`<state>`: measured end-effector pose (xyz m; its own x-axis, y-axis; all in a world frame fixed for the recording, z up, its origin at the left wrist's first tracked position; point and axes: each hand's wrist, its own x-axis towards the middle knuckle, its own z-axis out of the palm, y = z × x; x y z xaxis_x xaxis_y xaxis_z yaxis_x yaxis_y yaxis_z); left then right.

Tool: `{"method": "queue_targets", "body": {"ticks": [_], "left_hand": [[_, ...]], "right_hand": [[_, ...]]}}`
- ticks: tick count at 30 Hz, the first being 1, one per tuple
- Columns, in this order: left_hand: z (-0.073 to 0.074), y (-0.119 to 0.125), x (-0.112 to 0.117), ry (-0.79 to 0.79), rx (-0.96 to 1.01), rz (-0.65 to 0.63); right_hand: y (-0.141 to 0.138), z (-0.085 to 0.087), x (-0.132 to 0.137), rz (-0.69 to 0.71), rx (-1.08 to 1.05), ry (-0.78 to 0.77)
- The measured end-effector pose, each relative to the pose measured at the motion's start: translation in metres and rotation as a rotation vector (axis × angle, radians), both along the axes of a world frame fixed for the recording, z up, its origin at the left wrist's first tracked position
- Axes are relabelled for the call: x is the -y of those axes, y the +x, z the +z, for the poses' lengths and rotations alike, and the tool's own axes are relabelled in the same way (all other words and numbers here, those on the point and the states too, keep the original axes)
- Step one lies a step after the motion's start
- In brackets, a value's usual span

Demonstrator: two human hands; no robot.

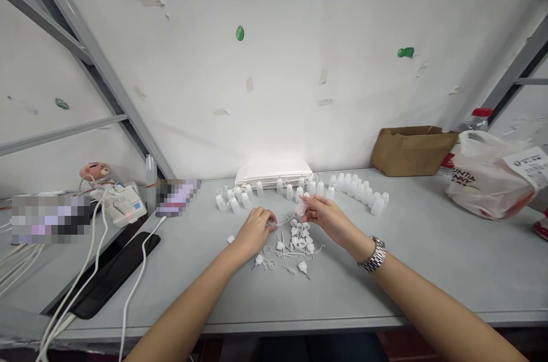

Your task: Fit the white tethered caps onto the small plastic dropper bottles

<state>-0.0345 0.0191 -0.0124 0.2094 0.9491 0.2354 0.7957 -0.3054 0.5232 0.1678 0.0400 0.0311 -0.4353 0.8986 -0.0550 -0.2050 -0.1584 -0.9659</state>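
My right hand (324, 217) pinches a small white plastic bottle (301, 206) just above the grey table (428, 259). My left hand (256, 230) is closed on the other end of a thin clear tube (286, 221) that runs from the bottle. Below and between the hands lies a loose pile of small white caps and nozzles (295, 239). Behind the hands stand rows of small white bottles (359, 190), spread left and right along the table's back.
A white flat box (274, 171) sits against the wall behind the bottles. At the right are a brown cardboard box (409, 151), a white plastic bag (492, 179) and a red-capped bottle (479, 117). A black phone (113, 273), white cables (128, 288) and a power strip (126, 205) lie at the left.
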Motion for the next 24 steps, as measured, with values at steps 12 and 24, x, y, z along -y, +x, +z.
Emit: {"method": "queue_targets", "body": {"ticks": [12, 24], "left_hand": [[0.019, -0.001, -0.006, -0.202, 0.612, 0.278], [0.02, -0.01, -0.005, -0.426, 1.094, 0.247]], "right_hand": [[-0.008, -0.006, 0.006, 0.068, 0.081, 0.039], [-0.014, -0.028, 0.003, 0.036, 0.466, 0.353]]}}
